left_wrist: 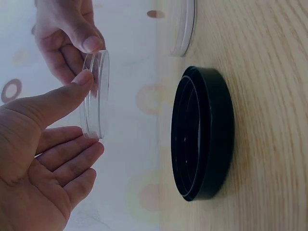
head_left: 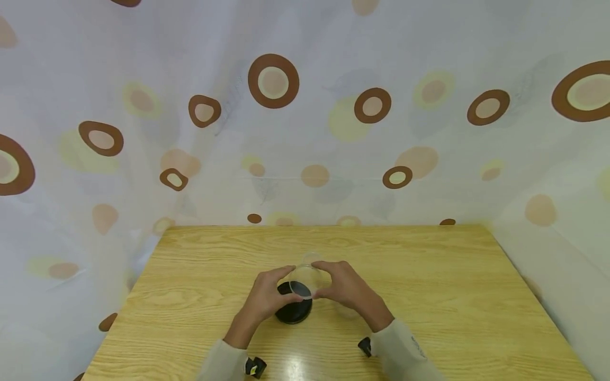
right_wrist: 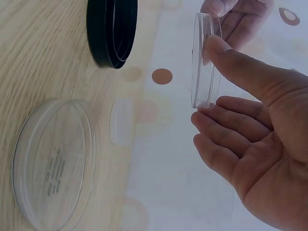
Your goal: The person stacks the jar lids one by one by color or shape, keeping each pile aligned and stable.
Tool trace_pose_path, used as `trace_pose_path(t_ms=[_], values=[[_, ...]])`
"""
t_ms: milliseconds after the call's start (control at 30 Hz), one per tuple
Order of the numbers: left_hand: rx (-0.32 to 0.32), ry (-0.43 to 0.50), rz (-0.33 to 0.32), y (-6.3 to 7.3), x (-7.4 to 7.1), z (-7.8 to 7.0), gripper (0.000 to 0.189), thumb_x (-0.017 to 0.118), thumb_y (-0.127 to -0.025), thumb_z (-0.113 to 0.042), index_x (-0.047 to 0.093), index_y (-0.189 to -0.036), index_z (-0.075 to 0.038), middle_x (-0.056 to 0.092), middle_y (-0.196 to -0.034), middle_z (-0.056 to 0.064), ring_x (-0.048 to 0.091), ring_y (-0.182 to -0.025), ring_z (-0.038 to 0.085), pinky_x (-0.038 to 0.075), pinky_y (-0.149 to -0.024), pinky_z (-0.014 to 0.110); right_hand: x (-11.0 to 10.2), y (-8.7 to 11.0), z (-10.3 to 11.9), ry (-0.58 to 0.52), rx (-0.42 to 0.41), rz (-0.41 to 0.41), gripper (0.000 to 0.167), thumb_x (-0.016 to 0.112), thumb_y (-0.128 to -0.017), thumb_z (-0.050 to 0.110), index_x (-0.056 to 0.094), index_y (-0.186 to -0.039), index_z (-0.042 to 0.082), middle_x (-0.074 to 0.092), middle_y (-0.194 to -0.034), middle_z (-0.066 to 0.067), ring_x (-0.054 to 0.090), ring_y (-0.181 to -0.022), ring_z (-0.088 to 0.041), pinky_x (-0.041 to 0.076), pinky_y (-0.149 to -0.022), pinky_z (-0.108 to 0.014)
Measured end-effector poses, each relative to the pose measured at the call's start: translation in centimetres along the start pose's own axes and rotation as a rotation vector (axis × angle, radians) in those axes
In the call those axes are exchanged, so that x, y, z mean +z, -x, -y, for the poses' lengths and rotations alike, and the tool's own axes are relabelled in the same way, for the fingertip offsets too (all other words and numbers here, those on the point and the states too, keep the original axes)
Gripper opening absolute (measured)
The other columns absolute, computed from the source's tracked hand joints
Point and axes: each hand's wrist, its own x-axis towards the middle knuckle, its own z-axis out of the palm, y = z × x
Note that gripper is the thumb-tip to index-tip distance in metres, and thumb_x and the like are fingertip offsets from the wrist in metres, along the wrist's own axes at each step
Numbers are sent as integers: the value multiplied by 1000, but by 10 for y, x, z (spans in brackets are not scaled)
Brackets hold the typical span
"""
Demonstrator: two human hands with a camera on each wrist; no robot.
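Both hands hold a small clear round dish, like a petri dish (left_wrist: 102, 96), above the table. My left hand (head_left: 265, 297) pinches its left side between thumb and fingers. Opposite it, my right hand (head_left: 348, 287) grips the right side the same way. In both wrist views the dish is seen edge-on, with a doubled rim like two parts fitted together. Below it on the table lies a black round ring-shaped piece (left_wrist: 219, 134), partly covered by the dish in the head view.
A larger clear dish (right_wrist: 53, 163) with rows of dark marks sits on the table below my right hand. A small translucent piece (right_wrist: 121, 121) stands behind it. The wooden table (head_left: 429, 296) meets a patterned sheet (head_left: 310, 132) at its back and sides.
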Motion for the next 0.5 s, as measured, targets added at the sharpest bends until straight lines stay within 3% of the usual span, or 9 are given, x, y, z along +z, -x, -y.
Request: trace_pose_path(t_ms=[333, 500], values=[[27, -31, 16, -7, 13, -11, 64, 80, -75, -25, 56, -131, -5, 58, -132, 14, 55, -122, 32, 49, -98, 46, -5, 8, -12, 27, 14, -23, 64, 81, -75, 17, 55, -132, 7, 61, -127, -15, 63, -105, -30, 52, -90, -48], [48, -65, 27, -12, 21, -14, 63, 80, -76, -26, 57, -130, -4, 60, -130, 13, 57, -120, 30, 49, -98, 43, -9, 12, -18, 20, 35, -25, 65, 81, -74, 15, 55, -132, 5, 60, -128, -16, 62, -108, -33, 52, -90, -49]])
